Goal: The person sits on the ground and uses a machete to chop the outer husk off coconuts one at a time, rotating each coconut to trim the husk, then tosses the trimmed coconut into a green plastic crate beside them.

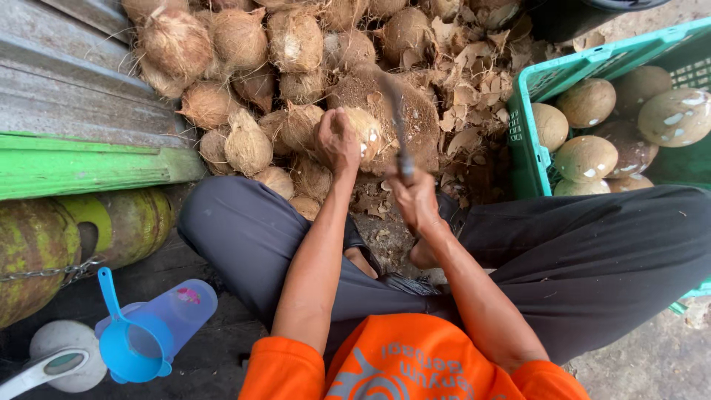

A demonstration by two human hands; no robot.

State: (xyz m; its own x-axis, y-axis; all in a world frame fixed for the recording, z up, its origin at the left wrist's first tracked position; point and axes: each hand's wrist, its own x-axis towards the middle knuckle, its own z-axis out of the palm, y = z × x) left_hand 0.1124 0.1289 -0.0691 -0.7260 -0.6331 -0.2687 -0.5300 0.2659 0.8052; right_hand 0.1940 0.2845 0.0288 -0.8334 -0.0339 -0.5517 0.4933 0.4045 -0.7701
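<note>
Left hand [338, 141] clamped over the top of a husked coconut [366, 133], fingers wrapped down its left side, holding it on a rough brown chopping block [415, 118] in the centre of the scene. The coconut sits just right of and under the palm; a pale, partly chipped patch shows on its right face. Right hand [416, 198] closed in a fist round the handle of a dark blade [396, 122], nearer the person than the coconut. The blade runs up and away from the fist, its edge just beside the coconut's right side; contact can't be told, the blade is blurred.

Far and left: a heap of fibrous coconuts [222, 67], tan, hairy, roundish, some with pointed tufts. Dry, flaky shell chips [474, 89] lie scattered to the far right of the block. On the right, a green plastic crate [526, 148] with lattice walls holds smooth peeled coconuts [586, 157], brown with white nicks.

Left edge: corrugated grey sheet metal [67, 59] over a green painted board [89, 167]. Near left: a worn green-yellow gas cylinder [44, 244] with a chain, and a clear plastic jug [167, 315] with a blue scoop [126, 348] in it. The person sits cross-legged in dark grey trousers [592, 252] and an orange shirt [400, 367].
</note>
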